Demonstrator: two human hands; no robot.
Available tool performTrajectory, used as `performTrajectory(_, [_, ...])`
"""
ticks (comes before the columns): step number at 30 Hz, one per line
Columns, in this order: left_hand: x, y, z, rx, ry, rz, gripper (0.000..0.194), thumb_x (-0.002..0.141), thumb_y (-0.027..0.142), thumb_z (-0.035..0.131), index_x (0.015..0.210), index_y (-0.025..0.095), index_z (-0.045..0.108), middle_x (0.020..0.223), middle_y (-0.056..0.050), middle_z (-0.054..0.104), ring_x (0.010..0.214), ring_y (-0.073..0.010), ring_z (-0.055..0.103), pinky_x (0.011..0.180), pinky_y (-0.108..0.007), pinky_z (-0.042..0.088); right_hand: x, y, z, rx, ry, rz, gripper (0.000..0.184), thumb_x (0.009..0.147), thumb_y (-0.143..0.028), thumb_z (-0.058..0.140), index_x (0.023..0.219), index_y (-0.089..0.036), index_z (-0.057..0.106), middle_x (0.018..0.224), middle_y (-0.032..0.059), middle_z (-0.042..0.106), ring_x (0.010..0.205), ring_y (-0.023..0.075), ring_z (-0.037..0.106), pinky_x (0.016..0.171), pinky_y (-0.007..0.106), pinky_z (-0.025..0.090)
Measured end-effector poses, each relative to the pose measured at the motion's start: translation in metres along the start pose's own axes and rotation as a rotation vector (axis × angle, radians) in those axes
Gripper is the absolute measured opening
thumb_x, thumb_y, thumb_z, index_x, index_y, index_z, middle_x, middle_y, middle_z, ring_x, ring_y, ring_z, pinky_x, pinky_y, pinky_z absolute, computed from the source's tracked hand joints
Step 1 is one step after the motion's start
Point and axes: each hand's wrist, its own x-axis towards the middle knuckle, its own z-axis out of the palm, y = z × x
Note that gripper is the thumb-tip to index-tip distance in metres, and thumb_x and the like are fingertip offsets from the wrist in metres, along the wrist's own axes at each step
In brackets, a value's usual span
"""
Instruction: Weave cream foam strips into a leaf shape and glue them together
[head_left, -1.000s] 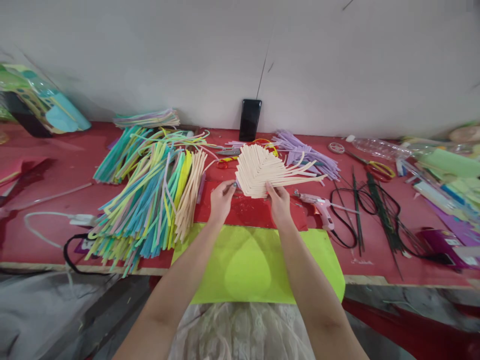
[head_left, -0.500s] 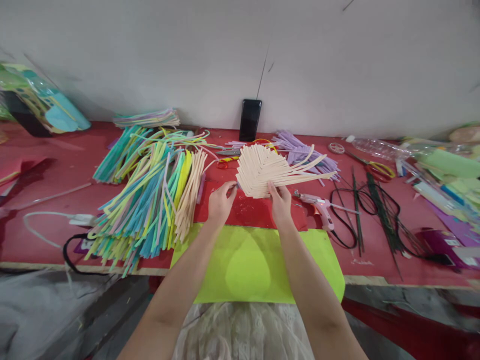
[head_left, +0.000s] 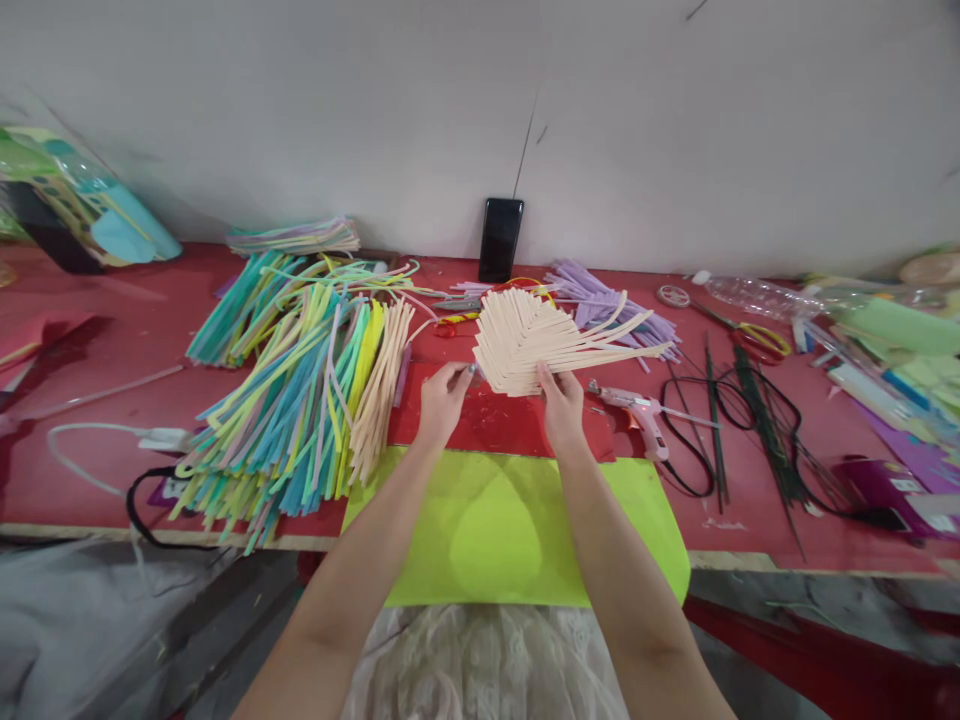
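My right hand [head_left: 561,398] pinches the lower edge of a leaf-shaped piece of cream pipe cleaners [head_left: 521,340], thumb on top. Its stems lie side by side in a V pattern, and several loose ends fan out to the right. Just off the piece's left edge is my left hand [head_left: 444,398], thumb and fingertips pressed together; whatever they may hold is too small to make out. Both hands are above a red sheet [head_left: 495,430] and a lime-green mat [head_left: 495,530]. A pink glue gun [head_left: 637,412] lies to the right of my right hand.
Bundles of coloured pipe cleaners [head_left: 292,400] cover the left side, with purple ones [head_left: 600,290] behind the cream piece. A phone [head_left: 501,240] leans on the wall. Scissors [head_left: 757,340], dark stems [head_left: 765,430], a black cable [head_left: 694,490] and a plastic bottle [head_left: 757,295] lie right.
My left fingertips have shifted slightly left and down, away from the cream piece's left edge. My right hand and the piece have barely moved.
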Motion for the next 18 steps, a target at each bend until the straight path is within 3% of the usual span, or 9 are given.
performTrajectory(18, [0.0006,-0.0004,0.0015,-0.046,-0.042,-0.055,0.019,0.086,0.033,0.053,0.079,0.019,0.063,0.069,-0.003,0.07,0.068,-0.0177,0.068,0.063,-0.028,0.05,-0.0007,-0.0017,0.0022,0.005,-0.007,-0.035,0.035,0.072,-0.047,0.07,0.09,-0.017,0.069,0.088,0.0036,0.071,0.085,0.0179,0.062,0.085,0.034,0.048])
